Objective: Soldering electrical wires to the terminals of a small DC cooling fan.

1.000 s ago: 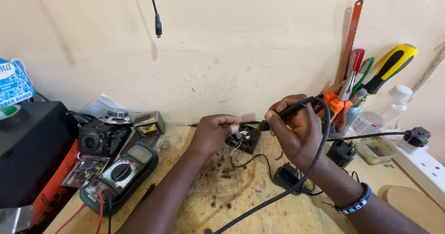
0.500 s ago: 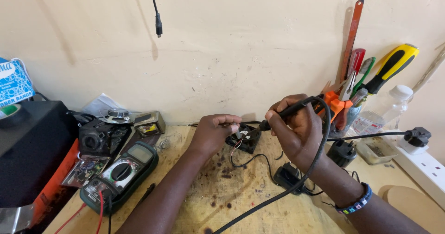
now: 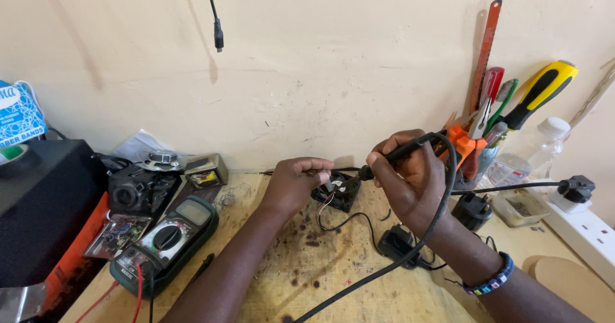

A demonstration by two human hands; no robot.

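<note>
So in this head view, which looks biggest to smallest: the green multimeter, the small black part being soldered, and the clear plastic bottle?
1. Green multimeter, clearly largest, though it lies nearer the camera.
2. Clear plastic bottle, partly hidden behind tools.
3. Small black part, half covered by the left hand; the right hand holds the soldering iron.

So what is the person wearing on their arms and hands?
Both arms are bare, with no sleeves and no gloves. The right hand has a beaded bracelet at the wrist, with blue, white and dark beads. The left hand and its wrist wear nothing, and no rings show.
</note>
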